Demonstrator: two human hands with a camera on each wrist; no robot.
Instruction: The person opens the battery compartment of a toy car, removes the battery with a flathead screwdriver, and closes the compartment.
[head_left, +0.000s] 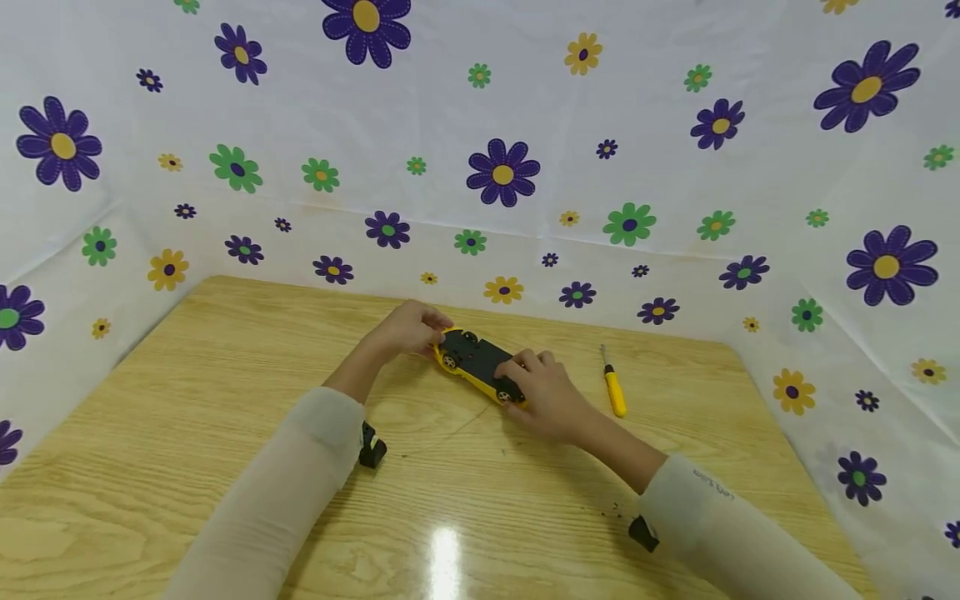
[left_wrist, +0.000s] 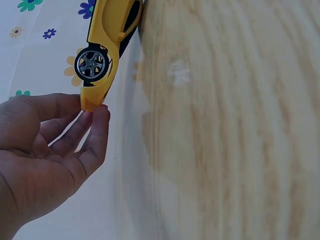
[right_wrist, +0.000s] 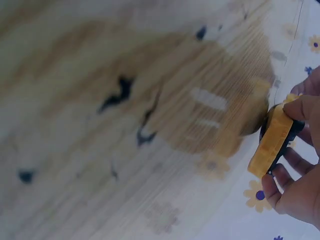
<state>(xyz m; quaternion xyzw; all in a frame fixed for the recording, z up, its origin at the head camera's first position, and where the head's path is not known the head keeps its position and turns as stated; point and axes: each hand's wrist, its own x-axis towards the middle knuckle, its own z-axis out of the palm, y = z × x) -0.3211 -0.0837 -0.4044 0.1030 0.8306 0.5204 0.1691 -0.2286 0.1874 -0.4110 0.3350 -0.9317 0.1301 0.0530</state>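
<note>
A yellow toy car (head_left: 482, 360) is turned over, its black underside and wheels facing up in the head view. My left hand (head_left: 408, 327) pinches one end of it between thumb and fingers. At the opposite end my right hand (head_left: 549, 398) grips the body, fingers over the underside near a wheel. The left wrist view shows a spoked wheel (left_wrist: 91, 64) just above the left fingertips. In the right wrist view the car's yellow end (right_wrist: 274, 142) sits between thumb and fingers. The roof side is hidden from the head view.
A screwdriver (head_left: 614, 393) with a yellow handle lies right of the right hand. Small dark bits (head_left: 616, 507) are scattered on the wooden table (head_left: 465, 492) near the right sleeve. A flower-printed white cloth (head_left: 442, 108) stands behind and along both sides.
</note>
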